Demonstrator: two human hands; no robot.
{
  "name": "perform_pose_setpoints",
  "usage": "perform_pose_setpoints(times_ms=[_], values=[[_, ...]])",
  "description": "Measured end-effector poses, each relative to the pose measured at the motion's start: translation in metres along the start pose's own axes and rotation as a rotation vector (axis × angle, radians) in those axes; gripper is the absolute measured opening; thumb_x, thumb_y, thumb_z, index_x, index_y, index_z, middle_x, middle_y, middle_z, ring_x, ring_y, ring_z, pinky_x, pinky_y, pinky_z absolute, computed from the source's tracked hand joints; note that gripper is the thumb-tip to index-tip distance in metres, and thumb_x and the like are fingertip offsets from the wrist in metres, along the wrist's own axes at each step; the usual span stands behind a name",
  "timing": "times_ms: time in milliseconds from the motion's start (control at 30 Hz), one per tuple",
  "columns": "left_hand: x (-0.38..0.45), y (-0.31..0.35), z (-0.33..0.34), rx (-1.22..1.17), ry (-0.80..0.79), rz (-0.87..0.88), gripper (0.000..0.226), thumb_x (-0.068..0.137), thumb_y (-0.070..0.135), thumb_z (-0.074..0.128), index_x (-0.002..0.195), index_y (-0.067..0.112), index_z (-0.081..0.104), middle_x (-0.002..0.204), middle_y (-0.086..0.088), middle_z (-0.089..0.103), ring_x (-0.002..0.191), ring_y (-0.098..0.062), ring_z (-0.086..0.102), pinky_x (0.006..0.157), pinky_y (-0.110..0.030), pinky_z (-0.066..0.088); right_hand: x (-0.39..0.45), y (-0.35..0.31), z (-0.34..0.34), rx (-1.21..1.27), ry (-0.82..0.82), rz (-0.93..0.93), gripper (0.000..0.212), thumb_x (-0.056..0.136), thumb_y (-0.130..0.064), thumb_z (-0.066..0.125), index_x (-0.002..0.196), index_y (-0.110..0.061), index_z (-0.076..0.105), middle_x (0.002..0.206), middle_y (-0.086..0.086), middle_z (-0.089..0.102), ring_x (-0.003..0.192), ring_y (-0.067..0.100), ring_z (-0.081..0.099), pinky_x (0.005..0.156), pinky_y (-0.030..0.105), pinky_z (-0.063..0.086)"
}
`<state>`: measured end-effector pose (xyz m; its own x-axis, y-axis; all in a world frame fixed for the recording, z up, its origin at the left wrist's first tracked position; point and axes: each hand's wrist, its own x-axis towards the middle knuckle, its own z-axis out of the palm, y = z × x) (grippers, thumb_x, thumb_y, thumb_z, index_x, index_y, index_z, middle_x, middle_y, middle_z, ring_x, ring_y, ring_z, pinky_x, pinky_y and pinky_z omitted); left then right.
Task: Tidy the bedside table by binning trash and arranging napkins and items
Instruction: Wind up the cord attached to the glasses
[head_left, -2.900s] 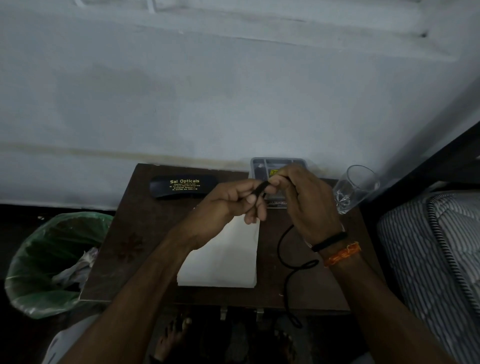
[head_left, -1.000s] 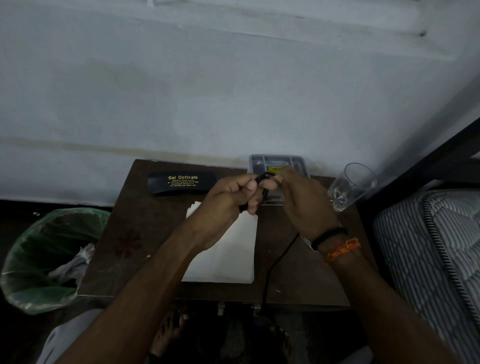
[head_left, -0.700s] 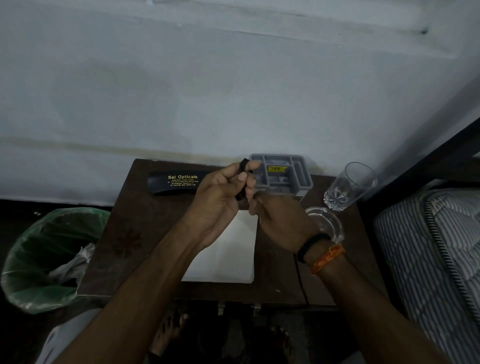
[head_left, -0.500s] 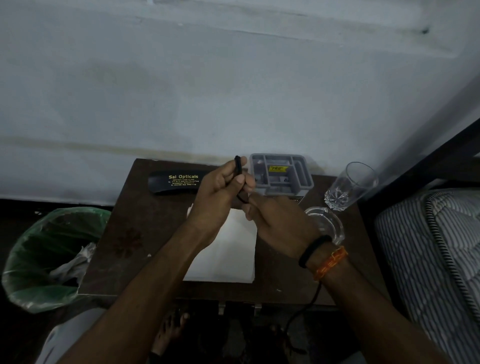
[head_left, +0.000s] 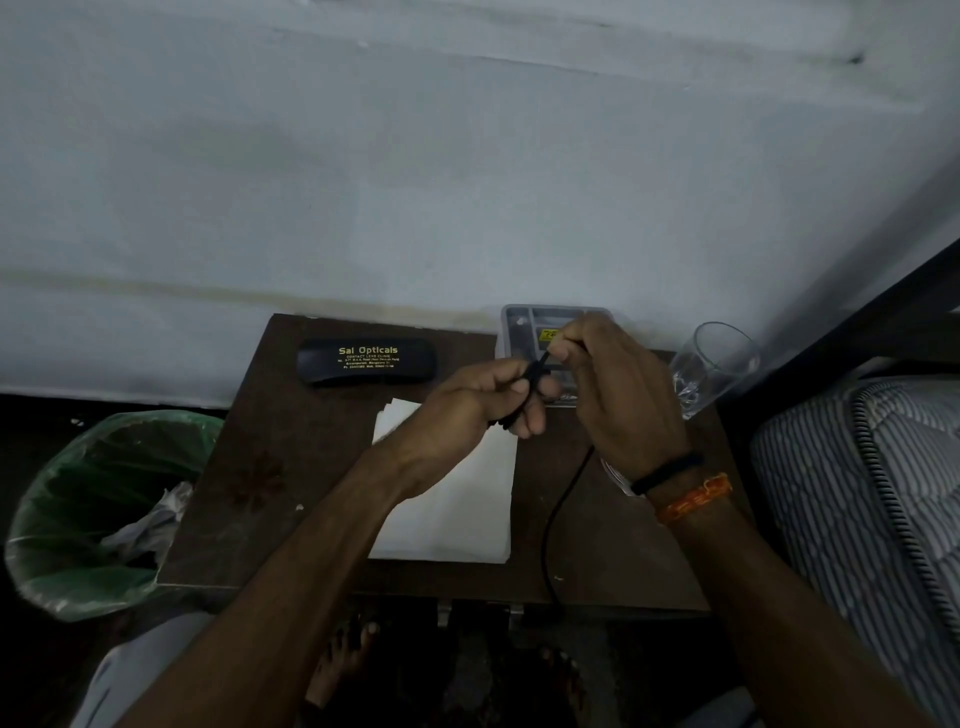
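Both hands, left hand (head_left: 485, 402) and right hand (head_left: 615, 387), pinch one black cable (head_left: 553, 519) above the napkins (head_left: 457, 499); one glass (head_left: 714, 366), one spectacle case (head_left: 366, 360) beyond them.

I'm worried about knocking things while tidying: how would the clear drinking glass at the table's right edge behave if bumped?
The glass looks thin and fragile. Standing near the table edge, a bump could probably tip it off; once down, it would likely roll.
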<state>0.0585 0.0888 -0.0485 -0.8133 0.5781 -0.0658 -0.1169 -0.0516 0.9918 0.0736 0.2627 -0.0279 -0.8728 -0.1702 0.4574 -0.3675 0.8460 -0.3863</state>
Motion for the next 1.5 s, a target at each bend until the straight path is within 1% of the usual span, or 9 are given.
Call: perform_pose_setpoints(times_ms=[167,300,500,767,867,967,1100,1333,1500], values=[[-0.001,-0.001,-0.005,-0.269,-0.023,0.027,0.033,0.101,0.004,0.035,0.121,-0.011,0.057,0.076,-0.008,0.058,0.070,-0.013,0.053,0.066,-0.024,0.041,0.001,0.000,0.005,0.052,-0.057,0.104,0.015,0.101,-0.009,0.046,0.095,-0.007,0.060,0.088,0.005,0.066,0.078,0.025,0.062,0.066,0.042,0.050],[0.002,-0.005,-0.005,-0.363,0.060,0.052,0.034,0.102,0.005,0.037,0.126,-0.014,0.052,0.069,-0.002,0.054,0.061,-0.010,0.043,0.063,-0.024,0.038,-0.003,-0.002,0.015,0.084,-0.300,0.181,0.017,0.099,-0.008,0.046,0.105,-0.008,0.062,0.086,0.007,0.067,0.078,0.025,0.062,0.068,0.037,0.049],[0.005,-0.007,-0.010,-0.377,0.228,0.093,0.032,0.099,0.002,0.043,0.127,-0.006,0.056,0.078,-0.003,0.063,0.067,-0.011,0.052,0.067,-0.023,0.049,-0.013,-0.011,0.023,0.091,-0.621,0.097,0.013,0.098,-0.011,0.050,0.089,-0.013,0.060,0.090,-0.004,0.062,0.083,0.012,0.057,0.080,0.028,0.047],[0.005,-0.008,-0.011,-0.029,0.313,0.085,0.036,0.100,0.001,0.043,0.105,0.029,0.066,0.090,0.005,0.074,0.088,-0.012,0.069,0.075,-0.025,0.055,-0.006,-0.037,-0.002,-0.005,-0.541,-0.042,0.025,0.104,-0.031,0.035,0.090,-0.019,0.052,0.079,-0.001,0.059,0.065,0.013,0.053,0.060,0.022,0.040],[0.004,-0.006,-0.007,-0.041,0.231,0.058,0.031,0.097,0.001,0.044,0.117,0.010,0.066,0.109,-0.016,0.071,0.107,-0.030,0.066,0.095,-0.044,0.053,-0.003,-0.035,-0.013,-0.001,-0.302,-0.073,0.028,0.103,-0.028,0.038,0.092,-0.012,0.058,0.078,0.001,0.061,0.066,0.016,0.053,0.060,0.028,0.041],[0.003,-0.003,-0.004,-0.088,0.146,0.068,0.033,0.093,0.014,0.042,0.116,0.000,0.063,0.102,-0.031,0.064,0.095,-0.039,0.061,0.087,-0.045,0.049,-0.002,-0.030,-0.015,0.049,-0.105,-0.127,0.027,0.102,-0.017,0.044,0.085,-0.005,0.061,0.076,0.005,0.064,0.068,0.017,0.056,0.063,0.030,0.045],[-0.001,0.001,-0.002,0.040,0.008,0.092,0.042,0.099,0.025,0.036,0.104,-0.010,0.058,0.078,-0.009,0.064,0.076,-0.023,0.059,0.077,-0.031,0.046,-0.001,-0.015,-0.009,0.039,0.046,-0.076,0.024,0.100,-0.017,0.043,0.089,-0.005,0.061,0.084,0.005,0.062,0.074,0.021,0.059,0.062,0.042,0.051],[-0.003,0.001,-0.002,0.019,-0.009,0.121,0.030,0.104,0.016,0.036,0.109,-0.001,0.061,0.070,-0.002,0.048,0.068,-0.015,0.047,0.074,-0.030,0.046,0.000,0.003,0.009,0.094,0.013,0.075,0.014,0.100,-0.012,0.048,0.093,-0.007,0.059,0.088,0.006,0.062,0.079,0.024,0.059,0.065,0.046,0.049],[0.000,-0.003,-0.006,-0.135,0.065,0.060,0.032,0.104,0.012,0.038,0.118,-0.003,0.062,0.069,0.001,0.047,0.067,-0.009,0.046,0.066,-0.020,0.044,-0.007,0.006,0.020,0.037,-0.302,0.183,0.017,0.099,-0.007,0.046,0.106,-0.004,0.061,0.094,0.013,0.068,0.085,0.030,0.063,0.071,0.036,0.048]])
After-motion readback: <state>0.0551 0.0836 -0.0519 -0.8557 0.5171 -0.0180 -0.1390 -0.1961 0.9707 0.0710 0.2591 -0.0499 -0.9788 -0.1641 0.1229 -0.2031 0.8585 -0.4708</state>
